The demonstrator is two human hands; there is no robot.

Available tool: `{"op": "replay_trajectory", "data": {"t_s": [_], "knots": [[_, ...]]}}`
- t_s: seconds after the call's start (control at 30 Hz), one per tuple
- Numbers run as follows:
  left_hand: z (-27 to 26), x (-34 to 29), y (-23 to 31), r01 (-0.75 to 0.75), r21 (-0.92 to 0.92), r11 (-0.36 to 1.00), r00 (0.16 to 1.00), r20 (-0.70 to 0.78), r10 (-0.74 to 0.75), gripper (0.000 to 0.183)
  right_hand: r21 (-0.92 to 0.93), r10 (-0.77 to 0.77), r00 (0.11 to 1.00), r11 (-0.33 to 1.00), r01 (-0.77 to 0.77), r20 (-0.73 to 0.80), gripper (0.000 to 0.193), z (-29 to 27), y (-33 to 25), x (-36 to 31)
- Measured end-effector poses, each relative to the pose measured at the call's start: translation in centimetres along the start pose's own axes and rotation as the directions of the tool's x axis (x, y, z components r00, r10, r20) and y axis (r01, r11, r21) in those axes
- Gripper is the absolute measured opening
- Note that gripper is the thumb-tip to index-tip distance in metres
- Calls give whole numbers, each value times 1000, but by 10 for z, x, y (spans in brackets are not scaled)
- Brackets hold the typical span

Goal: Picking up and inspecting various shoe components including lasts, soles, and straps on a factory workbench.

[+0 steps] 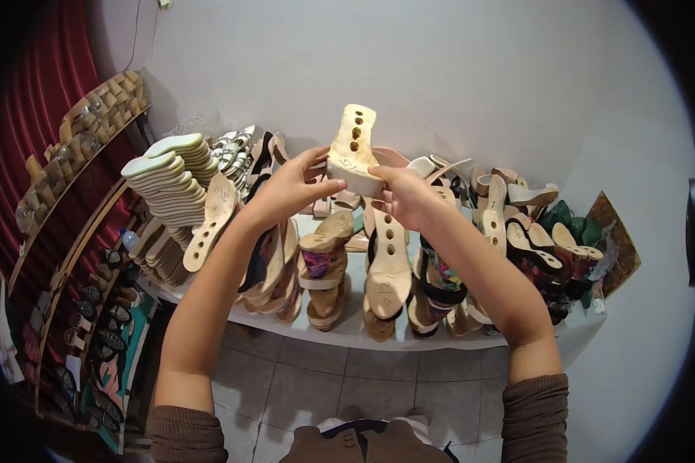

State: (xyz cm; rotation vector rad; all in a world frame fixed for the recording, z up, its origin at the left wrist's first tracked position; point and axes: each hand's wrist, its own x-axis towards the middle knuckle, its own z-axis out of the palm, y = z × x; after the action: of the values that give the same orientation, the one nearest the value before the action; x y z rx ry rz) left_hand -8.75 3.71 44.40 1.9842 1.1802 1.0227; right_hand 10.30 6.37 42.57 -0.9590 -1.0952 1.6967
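Note:
Above the table, I hold a cream wedge shoe sole (355,150) upright between both hands. Its holed side faces me, with several dark holes in a row and handwritten marks at the wide lower end. My left hand (292,185) grips its left edge, thumb stretched across beneath. On the lower right corner my right hand (404,191) is closed, thumb on the face. Below my hands stand similar wooden-coloured wedge soles, one with a long holed face (388,266) and another with a colourful patterned heel (324,247).
A white-covered table (363,336) bears crowded sandals and soles. White-edged soles (166,185) are stacked at left, with a holed sole (212,220) leaning there. Shelves of shoes (100,339) and a red curtain (46,69) stand left. Sandals and a brown board (611,245) crowd the right.

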Motion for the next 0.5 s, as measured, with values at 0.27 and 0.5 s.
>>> {"op": "replay_trajectory", "data": {"t_s": [0.27,0.5], "knots": [[-37,-21,-29,25,-97,995,998,55,-20,78,-119,1,999,993,3,36,38,26,26,17],[-38,-29,-49,20,-91,996,990,138,-7,82,-89,59,998,994,-60,-12,20,36,38,22]]}}
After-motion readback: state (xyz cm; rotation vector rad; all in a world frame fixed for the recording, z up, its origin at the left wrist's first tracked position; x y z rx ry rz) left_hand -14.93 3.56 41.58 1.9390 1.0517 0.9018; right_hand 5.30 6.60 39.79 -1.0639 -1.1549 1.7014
